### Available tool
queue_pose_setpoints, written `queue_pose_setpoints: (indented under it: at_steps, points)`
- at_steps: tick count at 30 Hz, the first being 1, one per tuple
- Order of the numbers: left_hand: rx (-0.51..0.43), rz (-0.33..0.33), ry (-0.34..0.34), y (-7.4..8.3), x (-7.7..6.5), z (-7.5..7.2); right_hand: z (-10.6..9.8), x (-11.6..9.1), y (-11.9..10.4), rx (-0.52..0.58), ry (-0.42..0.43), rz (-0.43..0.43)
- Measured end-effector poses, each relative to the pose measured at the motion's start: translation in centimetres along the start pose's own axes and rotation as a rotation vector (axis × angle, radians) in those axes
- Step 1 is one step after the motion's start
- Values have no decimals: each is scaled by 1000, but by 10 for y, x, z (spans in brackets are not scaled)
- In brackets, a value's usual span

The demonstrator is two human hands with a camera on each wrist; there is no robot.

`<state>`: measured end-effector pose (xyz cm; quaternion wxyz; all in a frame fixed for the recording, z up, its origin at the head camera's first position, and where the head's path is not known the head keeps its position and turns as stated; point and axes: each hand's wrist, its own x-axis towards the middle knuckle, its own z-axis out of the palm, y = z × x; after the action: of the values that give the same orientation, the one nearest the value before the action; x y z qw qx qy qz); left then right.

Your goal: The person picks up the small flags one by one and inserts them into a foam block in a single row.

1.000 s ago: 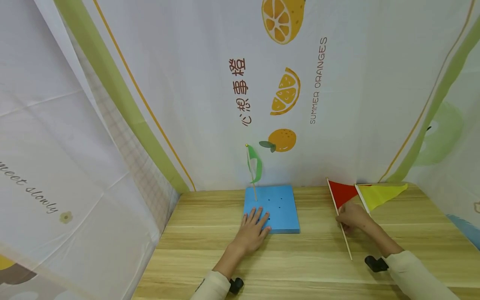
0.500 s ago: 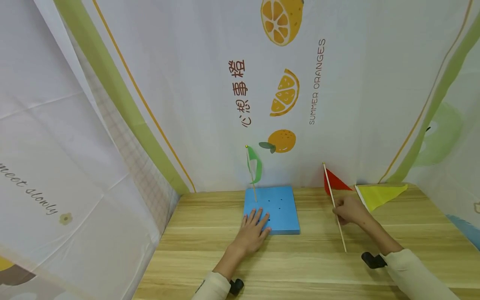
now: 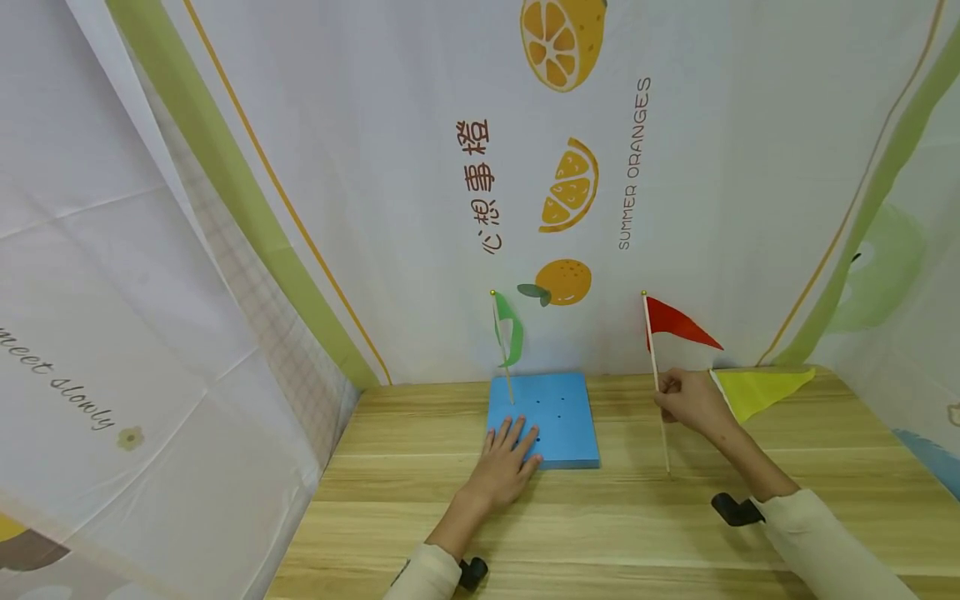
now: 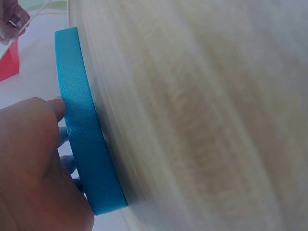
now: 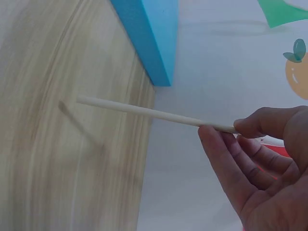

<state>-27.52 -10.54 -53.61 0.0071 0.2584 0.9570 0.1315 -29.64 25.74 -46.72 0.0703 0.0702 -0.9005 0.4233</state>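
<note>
My left hand (image 3: 501, 467) lies with spread, straight fingers on the blue foam block (image 3: 573, 442), over its front left part. Several small holes dot the block's top. A green pennant flag (image 3: 513, 337) stands in the block's back left on a thin stick. To the right of the block, my right hand (image 3: 693, 404) pinches the stick of a red pennant flag (image 3: 675, 321) between thumb and fingers. The stick is nearly upright, its flag at the top. In the right wrist view the bare lower end of the wooden stick (image 5: 139, 110) hangs clear of the table, its shadow apart from it.
Behind my right hand a yellow pennant flag (image 3: 765, 392) lies near the back edge of the wooden table (image 3: 600, 533). A white cloth printed with oranges (image 3: 564, 282) hangs right behind the table, and more cloth hangs at both sides.
My right hand has lifted the red flag and swung it from leaning to nearly upright, shifting slightly left. The yellow flag stays where it lay. My left hand has not moved.
</note>
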Motion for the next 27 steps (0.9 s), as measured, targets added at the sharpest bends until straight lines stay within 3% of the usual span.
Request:
queue_pose_setpoints:
  at_steps: [6,27]
  points:
    - [-3,-2,0,1,0,0,1,3,-16,-36,43,-19]
    - [-2,-2,5,2,-2,-1,23,36,-63,58,90,-118]
